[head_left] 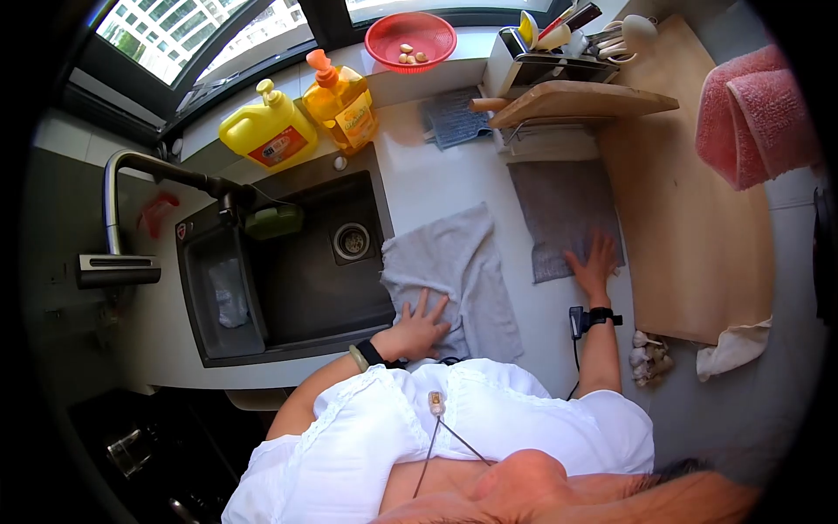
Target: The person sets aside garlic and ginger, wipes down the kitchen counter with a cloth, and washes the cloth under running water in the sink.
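My left hand (417, 330) lies flat with fingers spread on a light grey cloth (463, 262), which is rumpled on the white counter beside the sink. Farther right, my right hand (597, 260) is also open, palm down on the near right part of a darker grey cloth (559, 205). That second cloth is spread fairly flat. Neither hand grips anything; the palms themselves are hidden.
At left is a dark sink (297, 306) with a tap (131, 162). Behind it stand a yellow jug (269, 129) and an orange pump bottle (342, 109). A red basket (410, 39) holds garlic cloves. A wooden board (690, 218) and garlic bulbs (649, 358) are at right.
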Tool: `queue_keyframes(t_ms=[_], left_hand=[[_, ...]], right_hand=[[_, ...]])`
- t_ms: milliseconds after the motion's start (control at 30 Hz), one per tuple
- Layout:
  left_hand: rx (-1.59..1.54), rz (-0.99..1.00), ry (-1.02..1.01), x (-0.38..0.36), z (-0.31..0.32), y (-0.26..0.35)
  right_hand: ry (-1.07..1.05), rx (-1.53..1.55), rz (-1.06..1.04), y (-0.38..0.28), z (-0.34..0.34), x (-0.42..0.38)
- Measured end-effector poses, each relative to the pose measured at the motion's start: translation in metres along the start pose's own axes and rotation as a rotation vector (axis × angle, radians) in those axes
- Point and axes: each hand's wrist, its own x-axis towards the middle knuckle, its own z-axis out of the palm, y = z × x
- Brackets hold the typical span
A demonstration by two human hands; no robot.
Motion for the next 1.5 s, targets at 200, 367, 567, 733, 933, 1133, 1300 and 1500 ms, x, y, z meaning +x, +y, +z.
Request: queue_keyframes(t_ms=[200,367,567,733,933,1133,1300,1500], left_hand=[[-0.026,0.020,0.089,-0.003,0.011,-0.003],[0.004,0.027,0.172,-0.003,0.024,-0.005],[0.121,0.127,0.401,-0.019,0.043,-0.016],[0.221,0.185,0.577,-0.018,0.080,-0.036],[0.056,0.282,0.598,-0.040,0.099,-0.056],[0.053,0.264,0.604,-0.088,0.112,-0.072],[0.039,0.163,0.603,-0.109,0.124,-0.091],[-0.075,0.055,0.342,-0.155,0.052,-0.093]], right_hand=[[-0.208,-0.070,-0.062,0.010,-0.025,0.009],[-0.046,0.022,-0.304,-0.057,-0.027,-0.021],[-0.193,0.174,-0.745,-0.194,0.028,-0.127],[-0.075,0.112,-0.655,-0.213,0.047,-0.156],[0.014,0.108,-0.648,-0.229,0.067,-0.197],[0.039,0.042,-0.625,-0.268,0.071,-0.219],[-0.122,-0.144,-0.448,-0.318,0.063,-0.185],[-0.117,-0.074,-0.405,-0.361,0.081,-0.106]])
